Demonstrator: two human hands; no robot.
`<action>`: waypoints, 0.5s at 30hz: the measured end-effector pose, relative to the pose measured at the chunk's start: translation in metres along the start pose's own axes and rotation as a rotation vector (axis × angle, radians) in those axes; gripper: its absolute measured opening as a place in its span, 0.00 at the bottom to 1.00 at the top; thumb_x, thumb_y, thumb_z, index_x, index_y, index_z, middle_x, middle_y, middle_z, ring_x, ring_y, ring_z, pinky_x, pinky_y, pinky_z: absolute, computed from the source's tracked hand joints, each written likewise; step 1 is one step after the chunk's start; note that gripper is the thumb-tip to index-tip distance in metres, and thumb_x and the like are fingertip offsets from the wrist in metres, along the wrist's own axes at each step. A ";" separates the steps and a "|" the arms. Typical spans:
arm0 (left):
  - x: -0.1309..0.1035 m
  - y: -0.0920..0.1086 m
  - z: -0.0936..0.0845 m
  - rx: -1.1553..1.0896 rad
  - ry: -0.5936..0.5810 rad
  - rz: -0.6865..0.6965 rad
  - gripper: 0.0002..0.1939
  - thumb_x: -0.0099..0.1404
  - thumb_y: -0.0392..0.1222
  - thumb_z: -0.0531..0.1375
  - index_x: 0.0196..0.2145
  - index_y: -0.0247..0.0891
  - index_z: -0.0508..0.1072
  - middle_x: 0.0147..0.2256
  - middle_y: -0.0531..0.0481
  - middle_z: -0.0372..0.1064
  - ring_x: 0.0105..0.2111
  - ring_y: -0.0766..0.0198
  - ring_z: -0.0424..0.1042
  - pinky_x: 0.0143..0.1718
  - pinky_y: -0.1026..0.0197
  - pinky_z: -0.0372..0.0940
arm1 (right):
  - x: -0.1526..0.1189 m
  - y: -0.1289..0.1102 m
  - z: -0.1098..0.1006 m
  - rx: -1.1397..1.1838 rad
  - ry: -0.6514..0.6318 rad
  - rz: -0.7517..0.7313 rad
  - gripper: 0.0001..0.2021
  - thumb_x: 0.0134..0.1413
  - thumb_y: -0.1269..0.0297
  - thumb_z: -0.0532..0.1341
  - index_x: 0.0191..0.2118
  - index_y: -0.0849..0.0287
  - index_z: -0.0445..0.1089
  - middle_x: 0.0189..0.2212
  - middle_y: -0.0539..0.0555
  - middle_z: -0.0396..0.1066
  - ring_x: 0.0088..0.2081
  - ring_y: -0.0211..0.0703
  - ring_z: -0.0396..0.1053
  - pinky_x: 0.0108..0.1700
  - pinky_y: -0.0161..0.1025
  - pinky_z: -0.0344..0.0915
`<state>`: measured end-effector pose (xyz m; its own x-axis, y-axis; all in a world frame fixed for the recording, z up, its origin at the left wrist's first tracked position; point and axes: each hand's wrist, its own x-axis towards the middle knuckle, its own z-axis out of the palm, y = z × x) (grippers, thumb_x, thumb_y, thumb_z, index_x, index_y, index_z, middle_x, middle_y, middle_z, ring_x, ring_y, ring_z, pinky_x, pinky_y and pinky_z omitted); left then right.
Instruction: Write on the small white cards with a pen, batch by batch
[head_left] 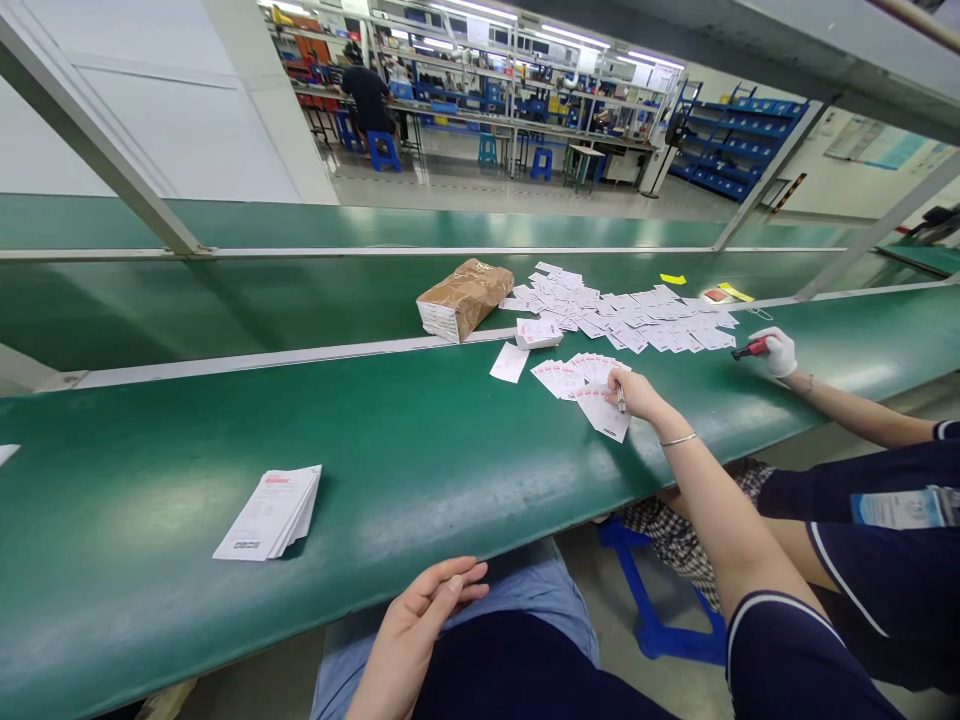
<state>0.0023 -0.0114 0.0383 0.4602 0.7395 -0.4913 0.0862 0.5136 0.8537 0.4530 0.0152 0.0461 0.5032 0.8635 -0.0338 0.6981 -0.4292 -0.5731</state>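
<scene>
My right hand [637, 393] reaches over the bench with its fingers closed round a short, slender, pen-like object [621, 398]. Its fingertips are at a fan of white printed cards [604, 416] with red headings, spread on the green surface; whether they also grip a card I cannot tell. Just behind the fan are a small stack of cards [538, 334] and a single white card [509, 363]. My left hand [424, 610] is held above my lap at the bench's front edge, fingers loosely stretched and nothing in them. Further left lies a neat pile of printed cards [270, 512].
A brown-wrapped pack of cards [476, 290] sits by the white rail, beside a wide scatter of cards [637, 315]. At right, a co-worker's white-gloved hand [780, 352] holds a red-and-black tool [752, 348]. Metal posts [97, 120] rise behind the bench [390, 440].
</scene>
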 end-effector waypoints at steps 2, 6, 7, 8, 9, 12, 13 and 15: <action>0.001 0.000 -0.002 -0.006 0.014 -0.009 0.25 0.55 0.61 0.64 0.41 0.37 0.77 0.44 0.41 0.77 0.43 0.51 0.77 0.54 0.50 0.65 | -0.003 0.002 0.004 -0.060 0.020 0.017 0.10 0.39 0.69 0.63 0.24 0.56 0.57 0.19 0.46 0.60 0.25 0.37 0.54 0.29 0.36 0.49; 0.002 -0.002 -0.003 -0.012 0.020 -0.015 0.25 0.54 0.61 0.65 0.40 0.37 0.77 0.44 0.41 0.77 0.42 0.50 0.77 0.53 0.49 0.66 | -0.010 0.003 0.007 -0.134 0.059 0.048 0.11 0.39 0.67 0.64 0.26 0.55 0.58 0.21 0.48 0.65 0.26 0.39 0.58 0.30 0.37 0.50; 0.002 -0.002 -0.004 -0.010 0.020 -0.014 0.26 0.54 0.61 0.65 0.40 0.37 0.77 0.43 0.41 0.77 0.42 0.50 0.77 0.53 0.48 0.66 | -0.012 0.002 0.007 -0.137 0.064 0.043 0.12 0.39 0.67 0.64 0.26 0.55 0.57 0.24 0.49 0.67 0.27 0.40 0.59 0.31 0.37 0.51; 0.002 -0.001 -0.005 -0.007 0.022 -0.011 0.26 0.54 0.62 0.65 0.40 0.37 0.77 0.43 0.41 0.77 0.42 0.50 0.77 0.53 0.48 0.65 | -0.014 0.002 0.007 -0.133 0.065 0.033 0.12 0.40 0.67 0.64 0.26 0.55 0.56 0.27 0.50 0.70 0.29 0.40 0.61 0.32 0.37 0.53; 0.003 -0.001 -0.006 -0.003 0.025 -0.006 0.26 0.54 0.62 0.65 0.40 0.37 0.77 0.43 0.41 0.77 0.43 0.49 0.77 0.54 0.47 0.65 | -0.015 0.001 0.007 -0.126 0.064 0.021 0.13 0.40 0.67 0.64 0.26 0.55 0.56 0.31 0.51 0.73 0.30 0.41 0.63 0.32 0.37 0.54; 0.007 0.003 -0.015 0.024 0.011 0.009 0.28 0.53 0.64 0.65 0.41 0.37 0.77 0.44 0.40 0.77 0.44 0.49 0.76 0.55 0.47 0.65 | -0.018 0.000 0.007 -0.098 0.058 0.005 0.14 0.41 0.67 0.63 0.26 0.55 0.53 0.38 0.53 0.76 0.33 0.42 0.67 0.35 0.38 0.59; 0.008 0.005 -0.020 0.032 0.017 0.026 0.29 0.52 0.64 0.66 0.41 0.37 0.77 0.45 0.40 0.77 0.45 0.49 0.76 0.55 0.47 0.64 | -0.018 0.000 0.007 -0.093 0.060 0.010 0.15 0.42 0.67 0.63 0.26 0.55 0.52 0.38 0.53 0.77 0.33 0.42 0.68 0.35 0.38 0.60; 0.012 0.011 -0.034 0.044 0.066 0.078 0.29 0.51 0.64 0.66 0.41 0.37 0.77 0.45 0.40 0.77 0.46 0.49 0.76 0.56 0.47 0.64 | -0.018 -0.001 0.005 -0.092 0.070 0.029 0.15 0.41 0.67 0.63 0.25 0.55 0.51 0.38 0.53 0.77 0.34 0.43 0.70 0.35 0.38 0.62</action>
<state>-0.0216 0.0178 0.0364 0.4077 0.8046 -0.4319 0.0913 0.4347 0.8960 0.4405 0.0021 0.0430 0.5564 0.8309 0.0100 0.7248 -0.4794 -0.4949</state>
